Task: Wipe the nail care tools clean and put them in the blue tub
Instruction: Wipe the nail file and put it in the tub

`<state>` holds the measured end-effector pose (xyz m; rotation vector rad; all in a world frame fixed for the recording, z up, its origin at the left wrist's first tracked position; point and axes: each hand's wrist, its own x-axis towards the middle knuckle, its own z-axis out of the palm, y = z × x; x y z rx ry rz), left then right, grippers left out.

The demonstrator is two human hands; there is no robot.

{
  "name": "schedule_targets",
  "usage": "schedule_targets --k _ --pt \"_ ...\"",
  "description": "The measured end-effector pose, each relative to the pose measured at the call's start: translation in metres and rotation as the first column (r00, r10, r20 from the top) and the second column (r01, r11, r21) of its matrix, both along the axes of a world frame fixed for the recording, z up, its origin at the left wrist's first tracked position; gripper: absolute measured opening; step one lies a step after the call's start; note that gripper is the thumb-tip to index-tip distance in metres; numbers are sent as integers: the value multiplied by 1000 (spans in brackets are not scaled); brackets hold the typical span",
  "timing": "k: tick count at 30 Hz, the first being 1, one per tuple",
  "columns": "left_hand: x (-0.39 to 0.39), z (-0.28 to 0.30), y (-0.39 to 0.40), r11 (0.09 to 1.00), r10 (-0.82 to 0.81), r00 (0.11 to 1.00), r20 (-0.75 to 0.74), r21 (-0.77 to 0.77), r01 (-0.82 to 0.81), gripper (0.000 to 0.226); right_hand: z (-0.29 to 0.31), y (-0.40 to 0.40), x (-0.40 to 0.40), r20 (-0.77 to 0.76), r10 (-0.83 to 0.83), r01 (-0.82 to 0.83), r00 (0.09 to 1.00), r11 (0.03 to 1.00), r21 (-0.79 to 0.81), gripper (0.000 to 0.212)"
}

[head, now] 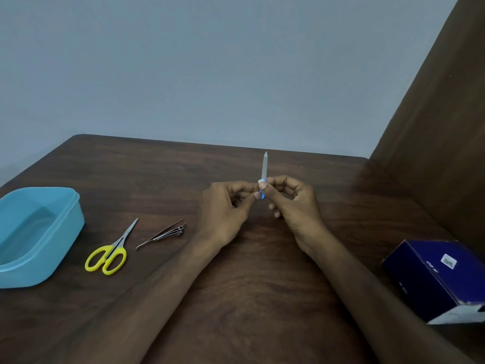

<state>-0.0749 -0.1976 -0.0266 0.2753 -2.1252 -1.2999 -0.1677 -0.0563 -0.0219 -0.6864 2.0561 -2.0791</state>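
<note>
A metal nail file (264,165) with a blue handle stands upright above the table's middle, its tip pointing away from me. My left hand (225,211) and my right hand (294,206) both pinch its blue handle end; a small white bit shows at the grip. Small scissors with yellow handles (111,252) lie at the left, and a bunch of thin metal tools (164,233) lies just right of them. The blue tub (39,232) sits at the far left edge, with nothing visible inside.
A dark blue cardboard box (435,277) stands at the right front of the brown wooden table (249,298). A brown panel (433,127) rises along the right side. A grey wall is behind the table's far edge.
</note>
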Motion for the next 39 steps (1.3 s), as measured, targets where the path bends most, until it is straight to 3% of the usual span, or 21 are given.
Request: schedule_targets --k 4,11,19,22,30,39 --pt "-1 2 0 990 73 997 -30 124 -69 14 0 -3 1 -6 3 -3 1000 1000 -29 8" --pt "-4 3 -3 968 123 984 -127 234 -90 12 -4 -3 4 -137 88 -66 987 986 156 6" --pt "-7 0 -8 923 160 970 -181 375 -83 22 2 -2 6 -72 -42 40 997 999 -30 6" --pt "-8 -1 -8 926 177 970 -167 363 -106 21 6 -1 5 7 -58 58 998 989 -137 6" --pt "-4 3 -4 955 137 983 -124 281 -98 25 13 -2 9 259 119 -42 958 958 -285 17" --pt "-5 1 -4 962 133 985 -109 254 -102 27 12 -3 9 251 119 -44 961 958 -285 16"
